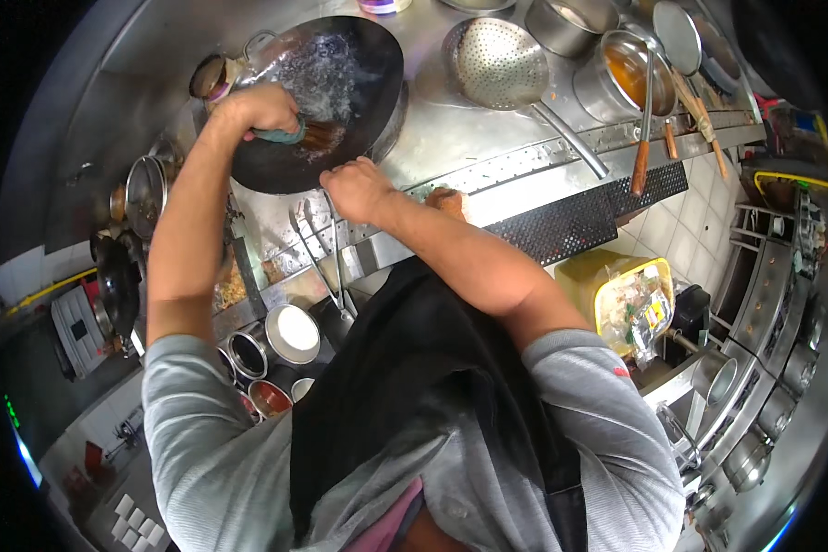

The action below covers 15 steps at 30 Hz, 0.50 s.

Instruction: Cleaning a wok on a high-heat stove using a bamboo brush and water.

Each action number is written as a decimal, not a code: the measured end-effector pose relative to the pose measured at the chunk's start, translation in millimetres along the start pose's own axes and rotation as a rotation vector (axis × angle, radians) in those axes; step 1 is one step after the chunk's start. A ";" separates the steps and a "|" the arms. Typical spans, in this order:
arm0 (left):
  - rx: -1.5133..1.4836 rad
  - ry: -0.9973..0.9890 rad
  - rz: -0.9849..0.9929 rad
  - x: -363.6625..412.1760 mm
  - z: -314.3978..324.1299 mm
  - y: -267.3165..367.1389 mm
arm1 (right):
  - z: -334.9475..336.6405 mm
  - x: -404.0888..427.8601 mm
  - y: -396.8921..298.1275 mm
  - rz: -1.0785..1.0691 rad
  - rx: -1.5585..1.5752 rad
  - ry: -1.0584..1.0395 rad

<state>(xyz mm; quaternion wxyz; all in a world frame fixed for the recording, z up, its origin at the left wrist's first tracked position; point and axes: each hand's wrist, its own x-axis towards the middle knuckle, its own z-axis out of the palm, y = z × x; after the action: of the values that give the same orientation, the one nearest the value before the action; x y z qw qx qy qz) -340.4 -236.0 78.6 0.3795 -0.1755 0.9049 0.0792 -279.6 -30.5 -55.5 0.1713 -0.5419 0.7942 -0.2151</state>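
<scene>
My left hand [269,110] grips the green-wrapped handle [283,133] of a brown bristle brush [323,136]. The bristles touch the inside of a large black wok [372,76], where a whitish wet patch shows. The wok is tilted, and my right hand [359,190] is closed on its near rim; the fingertips are partly hidden. Just below that hand, long metal tongs [340,265] lean across the counter's edge. A loop handle [259,43] stands at the wok's far left rim.
Right of the wok, a perforated metal strainer [500,65] rests on the steel counter [448,145]. Beyond it stand a pot of orange liquid [590,83] and a wooden-handled ladle [640,165]. Seasoning containers [293,333] sit low left, and a yellow rubbish bin [579,283] low right.
</scene>
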 end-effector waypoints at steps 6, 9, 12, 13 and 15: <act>-0.116 0.017 -0.124 10.0 0.2 -33.2 | -4.6 0.4 -5.8 -0.014 0.009 -0.010; 0.032 -0.055 -0.027 -12.4 -6.7 -0.6 | -5.8 -2.0 -2.3 0.005 0.005 -0.009; -0.129 0.013 -0.110 0.8 2.0 -31.4 | -4.9 5.7 -5.1 -0.005 -0.017 0.000; -0.198 0.072 -0.162 0.9 3.5 -34.4 | -3.4 5.5 -5.9 -0.013 -0.017 0.001; -0.114 -0.068 -0.155 -6.4 -9.5 -28.0 | 0.0 0.8 0.3 -0.004 0.008 -0.008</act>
<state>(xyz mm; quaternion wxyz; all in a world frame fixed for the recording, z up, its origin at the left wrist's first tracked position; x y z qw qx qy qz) -332.0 -262.9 89.6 0.4043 -0.2635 0.8693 0.1067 -280.1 -31.2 -55.7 0.1761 -0.5435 0.7916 -0.2166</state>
